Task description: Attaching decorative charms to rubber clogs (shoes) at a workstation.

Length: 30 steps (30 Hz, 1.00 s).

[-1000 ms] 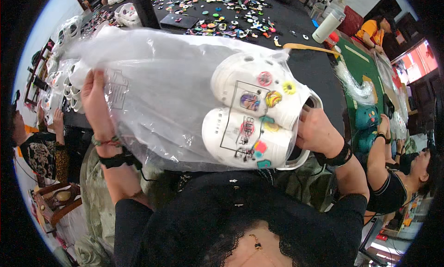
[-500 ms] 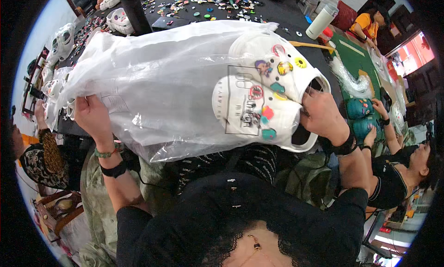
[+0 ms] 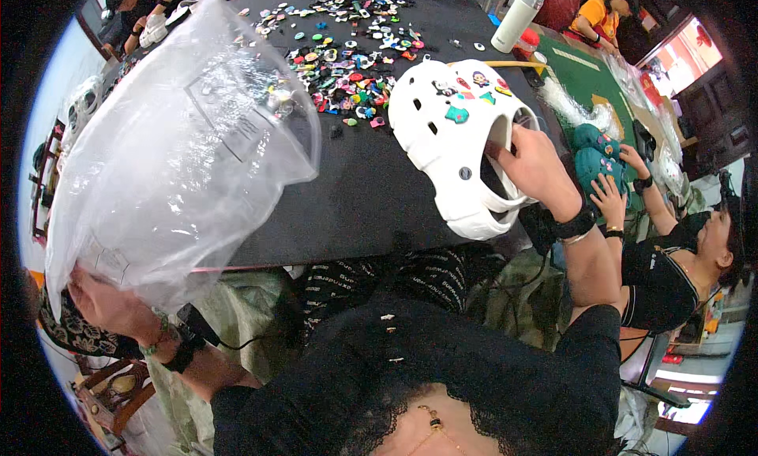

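My right hand [image 3: 538,170] grips a pair of white clogs [image 3: 466,176] by the heel end, its fingers reaching into the foot opening. Colourful charms, one a teal shirt shape, are set in the upper; one clog largely hides the other. Over to the left, my left hand [image 3: 109,300] is closed on a clear plastic bag [image 3: 170,164] with dark line printing. The bag puffs out, its wide mouth facing the clogs and apart from them. Plastic partly covers my left fingers.
A black table [image 3: 363,195] carries a spread of small colourful charms [image 3: 359,85]. A pale bottle [image 3: 517,20] stands at the back right, near a green mat [image 3: 580,77]. At right, a co-worker [image 3: 671,274] handles teal clogs [image 3: 596,164]. Other people work farther off.
The clogs have come out of the bag and turned in my right hand. My left hand has drawn the bag left and nearer to me, and the bag has opened up.
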Each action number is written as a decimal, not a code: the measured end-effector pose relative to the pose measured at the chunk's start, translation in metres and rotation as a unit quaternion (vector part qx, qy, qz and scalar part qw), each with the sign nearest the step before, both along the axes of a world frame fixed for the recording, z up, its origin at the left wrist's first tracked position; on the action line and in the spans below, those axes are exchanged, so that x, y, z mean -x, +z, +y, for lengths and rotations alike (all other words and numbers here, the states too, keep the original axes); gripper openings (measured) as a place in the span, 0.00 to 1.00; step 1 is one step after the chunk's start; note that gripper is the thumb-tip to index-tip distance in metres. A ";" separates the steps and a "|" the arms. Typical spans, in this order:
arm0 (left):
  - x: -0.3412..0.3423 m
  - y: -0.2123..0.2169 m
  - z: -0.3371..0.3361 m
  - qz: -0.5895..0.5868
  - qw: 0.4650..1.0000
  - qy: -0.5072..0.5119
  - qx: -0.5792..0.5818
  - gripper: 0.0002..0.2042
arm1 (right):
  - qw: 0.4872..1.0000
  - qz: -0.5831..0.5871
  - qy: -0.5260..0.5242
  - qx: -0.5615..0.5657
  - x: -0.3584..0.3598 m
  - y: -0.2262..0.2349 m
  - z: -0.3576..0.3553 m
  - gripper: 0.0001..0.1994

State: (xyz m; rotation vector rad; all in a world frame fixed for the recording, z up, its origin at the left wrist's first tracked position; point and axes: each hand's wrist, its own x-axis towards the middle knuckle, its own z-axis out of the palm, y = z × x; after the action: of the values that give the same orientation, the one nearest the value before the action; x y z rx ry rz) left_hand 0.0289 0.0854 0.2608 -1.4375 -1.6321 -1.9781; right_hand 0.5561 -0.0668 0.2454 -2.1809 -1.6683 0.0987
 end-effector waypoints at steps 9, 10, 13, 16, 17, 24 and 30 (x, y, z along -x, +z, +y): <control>-0.039 0.009 -0.014 0.139 0.985 -0.048 -0.093 0.28 | 0.923 0.315 0.044 0.219 0.057 -0.010 0.038 0.16; -0.043 0.015 -0.016 0.140 0.984 -0.046 -0.096 0.28 | 0.952 0.222 0.082 0.196 0.065 0.001 0.036 0.17; -0.064 0.025 -0.023 0.218 0.969 0.094 -0.061 0.13 | 0.972 -0.010 0.234 0.009 0.069 0.018 0.033 0.18; -0.115 0.012 -0.019 0.108 0.968 -0.206 -0.098 0.17 | 0.973 0.010 0.230 0.004 0.084 0.060 0.030 0.17; -0.131 0.011 -0.023 0.067 0.944 -0.302 -0.116 0.18 | 0.960 -0.024 0.274 0.044 0.088 0.066 0.023 0.17; -0.197 0.015 -0.026 -0.158 0.597 -0.769 -0.163 0.27 | 0.959 -0.045 0.281 -0.011 0.089 0.133 -0.009 0.26; -0.286 0.057 -0.073 0.029 0.363 -0.915 -0.175 0.05 | 0.984 0.030 0.141 -0.108 0.020 0.116 -0.060 0.35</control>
State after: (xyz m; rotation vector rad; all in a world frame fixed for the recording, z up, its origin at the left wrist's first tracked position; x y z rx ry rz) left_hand 0.3148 0.0127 0.3182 -3.2095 1.7096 -1.9605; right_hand 0.5366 -0.1272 0.3617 -1.7598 -1.8490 0.0567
